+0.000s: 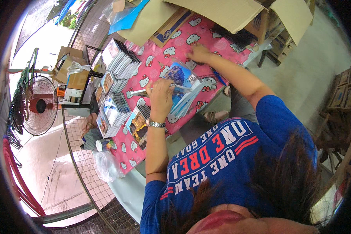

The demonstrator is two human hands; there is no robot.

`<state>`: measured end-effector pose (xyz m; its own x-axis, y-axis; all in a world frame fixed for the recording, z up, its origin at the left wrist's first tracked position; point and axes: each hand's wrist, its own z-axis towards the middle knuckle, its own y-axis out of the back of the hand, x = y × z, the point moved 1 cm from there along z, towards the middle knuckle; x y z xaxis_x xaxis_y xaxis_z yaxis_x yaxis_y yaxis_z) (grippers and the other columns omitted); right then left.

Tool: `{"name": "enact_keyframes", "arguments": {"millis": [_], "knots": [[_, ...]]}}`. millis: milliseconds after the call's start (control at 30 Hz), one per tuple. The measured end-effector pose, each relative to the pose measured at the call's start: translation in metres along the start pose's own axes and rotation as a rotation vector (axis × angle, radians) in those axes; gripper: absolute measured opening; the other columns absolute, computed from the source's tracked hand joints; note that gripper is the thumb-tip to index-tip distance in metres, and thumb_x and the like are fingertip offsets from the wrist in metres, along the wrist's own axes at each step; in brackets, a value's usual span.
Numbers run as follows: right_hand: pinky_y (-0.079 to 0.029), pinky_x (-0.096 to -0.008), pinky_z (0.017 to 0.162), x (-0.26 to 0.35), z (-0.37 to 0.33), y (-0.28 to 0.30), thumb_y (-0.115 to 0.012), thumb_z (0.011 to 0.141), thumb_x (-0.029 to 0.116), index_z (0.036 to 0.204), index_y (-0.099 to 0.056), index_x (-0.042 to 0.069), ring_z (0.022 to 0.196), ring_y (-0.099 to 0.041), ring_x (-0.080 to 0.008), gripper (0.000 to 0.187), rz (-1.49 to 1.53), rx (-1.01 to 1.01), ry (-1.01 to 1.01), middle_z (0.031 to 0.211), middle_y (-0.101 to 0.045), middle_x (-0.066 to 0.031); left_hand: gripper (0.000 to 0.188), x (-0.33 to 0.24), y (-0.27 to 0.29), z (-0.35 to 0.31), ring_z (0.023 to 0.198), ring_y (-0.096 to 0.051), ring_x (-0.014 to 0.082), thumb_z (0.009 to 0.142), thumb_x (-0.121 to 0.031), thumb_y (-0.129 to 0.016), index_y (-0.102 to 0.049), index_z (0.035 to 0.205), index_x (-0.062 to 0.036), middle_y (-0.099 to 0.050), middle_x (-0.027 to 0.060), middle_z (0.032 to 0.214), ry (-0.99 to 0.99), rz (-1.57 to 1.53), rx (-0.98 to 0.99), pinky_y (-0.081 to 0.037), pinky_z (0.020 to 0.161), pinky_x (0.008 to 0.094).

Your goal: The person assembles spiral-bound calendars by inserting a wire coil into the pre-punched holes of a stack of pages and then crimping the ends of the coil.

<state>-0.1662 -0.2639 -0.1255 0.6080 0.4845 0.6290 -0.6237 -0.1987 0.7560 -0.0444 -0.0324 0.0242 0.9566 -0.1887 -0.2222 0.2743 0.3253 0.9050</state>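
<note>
My left hand (161,93), with a metal watch on the wrist, is closed on a thin white stick-like thing (138,93) that juts out to its left. Beneath and beside that hand is a stack of spiral-bound notebooks (178,75), the top one with a blue mountain picture. Dark wire coils (194,78) run along its right side. Farther off, my right hand (200,53) rests low over the pink patterned tablecloth (169,51), its fingers curled down. What those fingers hold, if anything, is too small to make out.
Several stacks of picture-covered notebooks (119,58) line the table's left side. Cardboard (222,11) lies across the far edge. A cup (100,146) and a clear plastic bag (107,165) are at the near left. Another person's hand (90,123) shows beyond the stacks, near a fan (39,105).
</note>
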Motion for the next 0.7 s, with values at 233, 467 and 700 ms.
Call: {"name": "enact_keyframes", "arguments": {"millis": [233, 467, 700], "knots": [[-0.046, -0.0434, 0.094, 0.042, -0.005, 0.031, -0.064, 0.083, 0.043, 0.114, -0.065, 0.008, 0.114, -0.057, -0.0239, 0.047, -0.123, 0.256, 0.2, 0.114, -0.062, -0.0137, 0.03, 0.003, 0.005, -0.032, 0.116, -0.05, 0.0316, 0.075, -0.025, -0.077, -0.064, 0.098, -0.0107, -0.062, 0.0078, 0.105, 0.178, 0.275, -0.255, -0.028, 0.104, 0.0472], [-0.043, -0.032, 0.093, 0.112, -0.045, 0.107, -0.061, 0.088, 0.038, 0.117, -0.061, 0.003, 0.102, -0.056, -0.0139, 0.045, 0.83, 0.975, 0.47, 0.107, -0.063, -0.0037, 0.033, 0.009, 0.003, -0.014, 0.095, -0.049, 0.0296, 0.065, -0.024, -0.083, -0.063, 0.086, -0.008, -0.056, 0.007, 0.089, 0.051, -0.002, -0.191, -0.035, 0.087, 0.0442], [-0.043, -0.0313, 0.094, 0.12, -0.057, 0.129, -0.064, 0.084, 0.038, 0.118, -0.058, 0.001, 0.105, -0.057, -0.0157, 0.05, 0.655, 1.003, 0.349, 0.111, -0.063, -0.007, 0.04, 0.008, -0.002, -0.011, 0.09, -0.049, 0.0282, 0.063, -0.028, -0.085, -0.062, 0.088, -0.0078, -0.055, 0.0066, 0.085, -0.014, -0.028, -0.214, -0.035, 0.083, 0.0411]]}}
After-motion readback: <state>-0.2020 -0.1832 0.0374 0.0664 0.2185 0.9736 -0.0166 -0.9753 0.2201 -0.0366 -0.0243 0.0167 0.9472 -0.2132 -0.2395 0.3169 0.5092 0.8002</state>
